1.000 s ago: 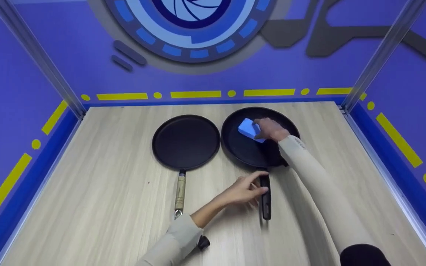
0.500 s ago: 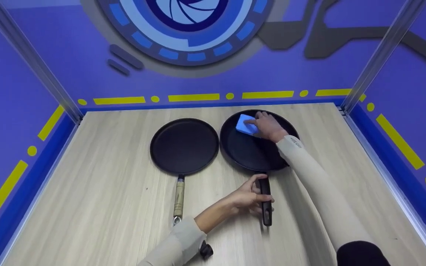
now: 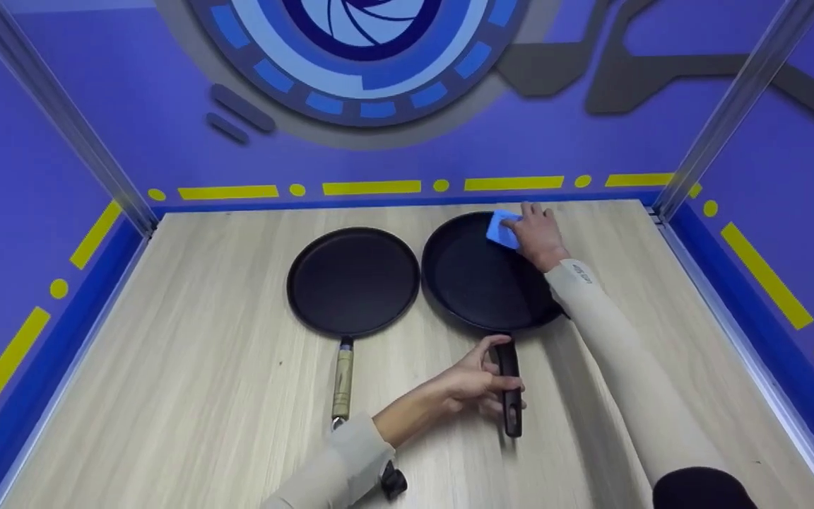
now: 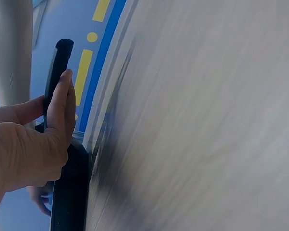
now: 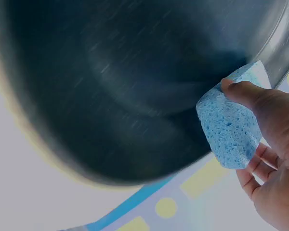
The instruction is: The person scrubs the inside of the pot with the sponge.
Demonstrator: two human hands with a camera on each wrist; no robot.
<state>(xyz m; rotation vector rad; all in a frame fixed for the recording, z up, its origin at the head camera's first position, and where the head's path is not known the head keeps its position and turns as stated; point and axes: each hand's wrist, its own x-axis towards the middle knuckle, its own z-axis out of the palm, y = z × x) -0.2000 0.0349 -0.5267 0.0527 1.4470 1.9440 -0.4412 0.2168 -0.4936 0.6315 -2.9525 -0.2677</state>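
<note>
A black frying pan point(image 3: 478, 283) lies on the right of the table in the head view. My left hand point(image 3: 474, 378) grips its black handle point(image 3: 511, 396), thumb on the near side and fingers around below, as the left wrist view also shows on the handle point(image 4: 59, 72). At the pan's far rim, my right hand point(image 3: 541, 233) pinches a blue sponge point(image 3: 503, 230). In the right wrist view the sponge point(image 5: 231, 125) is porous, with the thumb on one face and the other fingers behind it; it sits against the pan's rim.
Left of that pan, a second flat black pan point(image 3: 352, 283) with a wooden handle point(image 3: 343, 382) lies close beside it. Blue walls point(image 3: 407, 162) with yellow marks enclose the wooden table point(image 3: 223, 339) at the back and sides.
My right hand has carried the sponge from the inside of the pan up and right to its far rim. My left hand has closed more firmly around the handle.
</note>
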